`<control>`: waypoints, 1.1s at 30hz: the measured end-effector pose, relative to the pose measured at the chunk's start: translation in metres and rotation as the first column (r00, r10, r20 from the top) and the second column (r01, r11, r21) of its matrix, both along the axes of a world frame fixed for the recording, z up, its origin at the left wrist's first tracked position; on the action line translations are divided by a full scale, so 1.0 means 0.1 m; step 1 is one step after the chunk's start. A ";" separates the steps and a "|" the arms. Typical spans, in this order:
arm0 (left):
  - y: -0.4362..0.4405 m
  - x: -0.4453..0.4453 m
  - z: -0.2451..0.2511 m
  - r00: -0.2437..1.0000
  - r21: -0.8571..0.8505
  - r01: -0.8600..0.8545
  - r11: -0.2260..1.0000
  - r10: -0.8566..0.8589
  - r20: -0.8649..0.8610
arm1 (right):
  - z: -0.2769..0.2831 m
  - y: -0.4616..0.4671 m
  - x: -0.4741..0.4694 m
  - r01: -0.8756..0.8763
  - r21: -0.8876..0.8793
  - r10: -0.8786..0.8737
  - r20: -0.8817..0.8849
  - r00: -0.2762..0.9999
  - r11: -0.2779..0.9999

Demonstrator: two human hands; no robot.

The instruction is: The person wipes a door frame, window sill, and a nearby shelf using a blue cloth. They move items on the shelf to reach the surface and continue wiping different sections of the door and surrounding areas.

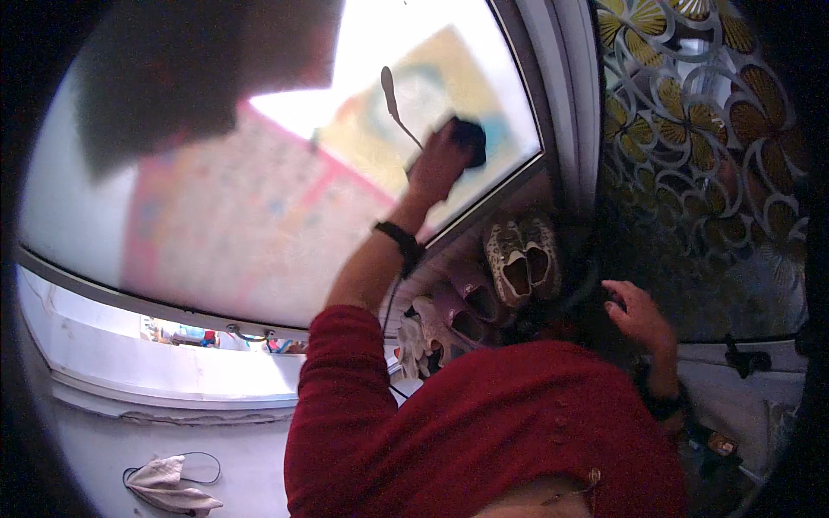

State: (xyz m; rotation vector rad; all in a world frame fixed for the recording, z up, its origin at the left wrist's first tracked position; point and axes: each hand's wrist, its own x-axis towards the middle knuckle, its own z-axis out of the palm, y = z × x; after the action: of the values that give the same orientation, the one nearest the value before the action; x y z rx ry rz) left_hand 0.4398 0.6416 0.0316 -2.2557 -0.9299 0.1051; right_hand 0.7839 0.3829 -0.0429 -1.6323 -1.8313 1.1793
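My left hand [440, 162] presses a dark cloth [476, 139] against a frosted glass pane [259, 213]. Blurred coloured shapes show through the pane. A dark, slender shape with a thin stem [388, 90] is just above this hand; what it is I cannot tell. Over to the right, my right hand [638, 314] holds nothing visible, its fingers slightly apart. It is in front of a patterned panel [699, 162] with yellow and brown flowers and pale curved lines.
Patterned shoes [521, 259], purple clogs [469, 307] and pale footwear [421, 340] stand on the floor beside the pane's dark frame [482, 201]. A fabric mask [168, 482] hangs at lower left, below a white ledge [175, 388]. A black handle [745, 359] juts out at right.
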 end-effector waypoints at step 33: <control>0.30 0.57 -0.65 0.983 -0.164 -0.014 0.986 -0.016 -0.183 | -0.19 0.27 0.62 -0.022 -0.073 0.023 0.014 1.000 0.997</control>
State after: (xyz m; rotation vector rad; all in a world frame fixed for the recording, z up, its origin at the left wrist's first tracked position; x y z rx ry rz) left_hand 0.4966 0.6715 -0.0336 -2.3498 -0.8474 0.3971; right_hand 0.8460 0.4096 -0.0620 -1.6681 -1.8406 1.2613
